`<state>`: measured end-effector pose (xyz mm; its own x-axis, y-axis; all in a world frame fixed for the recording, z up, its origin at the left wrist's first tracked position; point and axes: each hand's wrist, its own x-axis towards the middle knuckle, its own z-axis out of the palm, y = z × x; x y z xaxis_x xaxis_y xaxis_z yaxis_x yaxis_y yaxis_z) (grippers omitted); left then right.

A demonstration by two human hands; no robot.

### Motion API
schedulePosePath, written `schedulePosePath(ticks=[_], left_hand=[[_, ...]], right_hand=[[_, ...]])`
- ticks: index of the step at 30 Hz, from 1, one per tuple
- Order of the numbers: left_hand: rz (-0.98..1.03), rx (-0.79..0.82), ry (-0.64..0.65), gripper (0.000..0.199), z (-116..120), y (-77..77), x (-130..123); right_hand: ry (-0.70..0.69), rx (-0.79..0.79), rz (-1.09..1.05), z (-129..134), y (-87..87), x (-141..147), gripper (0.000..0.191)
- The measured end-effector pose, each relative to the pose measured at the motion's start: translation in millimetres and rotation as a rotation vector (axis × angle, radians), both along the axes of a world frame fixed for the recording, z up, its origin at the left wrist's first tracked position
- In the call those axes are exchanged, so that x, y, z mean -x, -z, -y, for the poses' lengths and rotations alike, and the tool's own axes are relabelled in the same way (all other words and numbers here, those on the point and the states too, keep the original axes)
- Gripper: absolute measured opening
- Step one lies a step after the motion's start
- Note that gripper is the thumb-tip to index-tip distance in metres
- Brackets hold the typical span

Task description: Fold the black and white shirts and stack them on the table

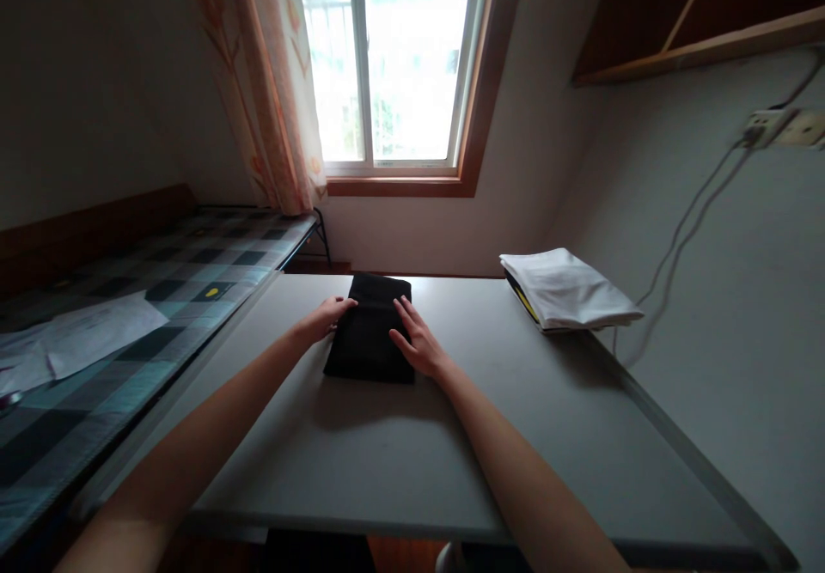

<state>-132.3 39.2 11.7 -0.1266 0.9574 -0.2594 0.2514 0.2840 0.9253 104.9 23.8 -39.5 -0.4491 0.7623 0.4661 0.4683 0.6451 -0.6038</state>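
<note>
A folded black cloth [369, 341], neat and roughly rectangular, lies on the white table [361, 461] in front of me. At its left edge is my left hand [326, 317], with the thumb on top and the other fingers curled at the side, pinching the edge. My right hand [418, 341] rests on the cloth's right side, fingers stretched out and slightly spread. The underside of the cloth and some left fingertips are hidden.
A stack of folded cloths [571, 289], white on top, sits at the table's far right by the wall. To the left stands a bed [238, 246] with a checked cover and papers [103, 332]. Cables [676, 246] hang from a wall socket [766, 126].
</note>
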Motion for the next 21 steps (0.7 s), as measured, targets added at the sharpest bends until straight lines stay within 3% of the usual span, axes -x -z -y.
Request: schedulePosePath(ticks=[3, 5, 8, 10, 13, 15, 18, 21], left_hand=[[0.077, 0.018, 0.024, 0.044, 0, -2.3, -5], [0.083, 0.012, -0.026, 0.063, 0, -6.6, -9], [-0.036, -0.135, -0.110, 0.090, -6, -27.3, -16], [-0.212, -0.371, -0.066, 0.092, -12, -51.4, -21], [-0.633, -0.729, -0.011, 0.086, -18, -88.7, -32], [-0.890, -0.878, -0.001, 0.083, -18, -101.3, -42], [-1.181, -0.997, 0.120, 0.072, -10, -87.8, -57], [-1.391, -1.031, 0.398, 0.055, 3, -43.6, -70]], right_hand=[[0.082, -0.059, -0.112, -3, -0.2, -2, 0.073], [0.136, -0.095, -0.151, -7, 0.9, -4, 0.073], [0.215, -0.112, -0.200, -13, 3.7, -9, 0.071], [0.263, -0.113, -0.237, -18, 5.4, -12, 0.070], [0.348, -0.114, -0.296, -23, 6.6, -17, 0.068], [0.419, -0.108, -0.342, -26, 6.5, -21, 0.066], [0.532, -0.117, -0.403, -29, 5.0, -25, 0.063], [0.592, -0.186, -0.394, -28, 1.6, -27, 0.058]])
